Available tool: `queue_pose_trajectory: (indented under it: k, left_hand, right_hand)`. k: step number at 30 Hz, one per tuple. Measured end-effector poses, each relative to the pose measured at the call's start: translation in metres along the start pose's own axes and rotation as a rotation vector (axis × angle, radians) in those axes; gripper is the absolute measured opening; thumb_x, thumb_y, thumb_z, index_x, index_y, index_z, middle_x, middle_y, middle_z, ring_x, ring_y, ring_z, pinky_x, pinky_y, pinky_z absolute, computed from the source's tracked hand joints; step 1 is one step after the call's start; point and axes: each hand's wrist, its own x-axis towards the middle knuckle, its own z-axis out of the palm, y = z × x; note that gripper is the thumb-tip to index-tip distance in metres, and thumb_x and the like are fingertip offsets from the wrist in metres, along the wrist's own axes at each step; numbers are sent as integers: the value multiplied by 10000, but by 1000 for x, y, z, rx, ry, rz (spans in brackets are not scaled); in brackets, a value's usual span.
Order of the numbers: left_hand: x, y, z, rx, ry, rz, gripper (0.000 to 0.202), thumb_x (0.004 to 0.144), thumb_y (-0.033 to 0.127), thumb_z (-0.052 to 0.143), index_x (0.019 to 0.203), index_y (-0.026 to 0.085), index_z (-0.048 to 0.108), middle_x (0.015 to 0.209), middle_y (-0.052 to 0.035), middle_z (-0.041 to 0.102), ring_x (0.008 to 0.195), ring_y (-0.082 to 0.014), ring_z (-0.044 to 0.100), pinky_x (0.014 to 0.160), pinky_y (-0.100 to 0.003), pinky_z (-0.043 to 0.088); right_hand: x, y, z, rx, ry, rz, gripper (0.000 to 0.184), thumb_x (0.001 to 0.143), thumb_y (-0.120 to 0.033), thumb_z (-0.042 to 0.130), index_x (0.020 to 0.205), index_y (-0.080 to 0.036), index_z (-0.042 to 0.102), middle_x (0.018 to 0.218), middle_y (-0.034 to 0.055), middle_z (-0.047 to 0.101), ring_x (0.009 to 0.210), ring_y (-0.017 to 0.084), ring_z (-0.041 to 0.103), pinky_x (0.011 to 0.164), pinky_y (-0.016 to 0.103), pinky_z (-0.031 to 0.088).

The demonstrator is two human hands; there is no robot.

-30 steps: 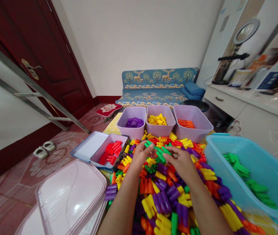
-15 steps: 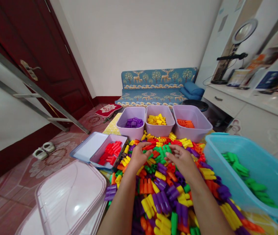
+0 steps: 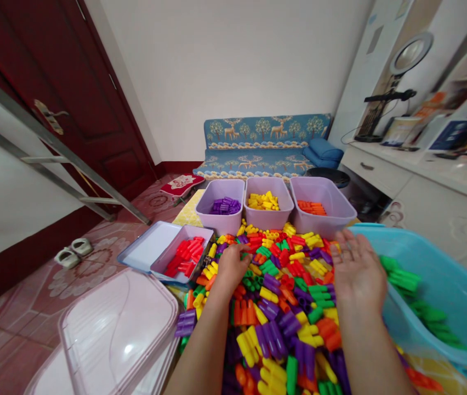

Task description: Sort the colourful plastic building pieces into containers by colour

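My right hand [image 3: 359, 274] is open beside the near-left rim of a turquoise bin [image 3: 431, 247], palm showing and fingers stretched out. Green plastic tube blocks [image 3: 431, 312] lie inside that bin. Over the left part of a mixed block pile [image 3: 272, 296] hovers my left hand [image 3: 234, 267], its fingers loosely bent and apart, with nothing visible between them. Purple, yellow, orange, red and green pieces make up the pile. A few green blocks [image 3: 269, 267] lie to the right of my left hand.
Behind the pile stand three lilac bins holding purple blocks [image 3: 226, 206], yellow blocks [image 3: 263, 201] and orange blocks [image 3: 311, 207]. An open box [image 3: 211, 241] with red blocks sits at the left, near stacked lids [image 3: 122, 329]. A ladder [image 3: 64, 151] leans farther left.
My right hand has moved right, from the middle of the pile to the turquoise bin, and turned its palm into view. Green blocks have left the spot between my hands. My left hand has barely moved.
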Motion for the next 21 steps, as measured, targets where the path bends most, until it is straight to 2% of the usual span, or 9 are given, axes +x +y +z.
queue_pose_trajectory:
  k: [2, 4, 6, 9, 12, 14, 17, 21]
  left_hand:
    - [-2, 3, -3, 143, 6, -57, 251, 779, 253, 605, 997, 182, 707, 955, -105, 707, 865, -225, 646, 777, -316, 458]
    - [-4, 5, -5, 245, -14, -89, 275, 797, 275, 586, 1038, 196, 692, 1004, -110, 696, 919, -234, 642, 799, -319, 458]
    - [-5, 6, -5, 278, -54, -75, 294, 798, 282, 587, 1066, 202, 681, 1049, -112, 683, 970, -239, 633, 833, -321, 458]
    - [-5, 5, -3, 249, -89, -16, 340, 789, 275, 596, 1112, 189, 662, 1104, -118, 658, 1028, -247, 613, 889, -334, 454]
    - [-4, 1, 2, 196, -123, 75, 377, 767, 200, 593, 1139, 196, 656, 1125, -111, 638, 1049, -248, 592, 938, -359, 442]
    - [-4, -3, 6, 167, -133, 138, 448, 737, 112, 579, 1163, 232, 648, 1163, -99, 610, 1096, -249, 557, 987, -384, 413]
    - [-4, -6, 13, 148, -131, 187, 560, 705, 28, 538, 1195, 284, 630, 1270, -98, 514, 1204, -263, 470, 1048, -428, 359]
    - [-6, -5, 16, 150, -166, 205, 546, 706, -9, 488, 1136, 276, 666, 1341, -103, 417, 1285, -276, 390, 1079, -440, 329]
  right_hand:
    - [-1, 11, 3, -154, -109, 98, 358, 697, -372, 674, 1014, -217, 612, 1171, 85, 639, 1106, 242, 597, 847, 385, 513]
    - [-3, 27, 5, -382, -297, 121, 368, 686, -404, 673, 983, -189, 647, 1064, 88, 682, 1038, 253, 620, 825, 383, 510]
    - [-6, 42, 4, -657, -514, 52, 343, 712, -389, 640, 985, -183, 669, 1046, 87, 689, 1032, 256, 615, 891, 413, 477]
    - [-13, 58, 2, -1088, -741, -158, 364, 766, -275, 558, 1103, -179, 656, 1195, 105, 629, 1163, 268, 534, 1031, 450, 362]
    - [-20, 60, 3, -1437, -840, -295, 469, 790, -186, 497, 1249, -169, 588, 1349, 125, 514, 1259, 298, 432, 1069, 464, 297]
    - [-23, 57, 5, -1568, -884, -319, 469, 796, -162, 476, 1250, -186, 596, 1363, 125, 487, 1234, 307, 444, 1042, 447, 328]
    - [-25, 51, 7, -1641, -892, -309, 453, 798, -140, 462, 1206, -232, 634, 1279, 120, 516, 1139, 275, 512, 975, 388, 388]
    - [-25, 49, 7, -1705, -881, -297, 462, 814, -145, 447, 1233, -241, 617, 1091, 121, 577, 1043, 261, 547, 908, 364, 414]
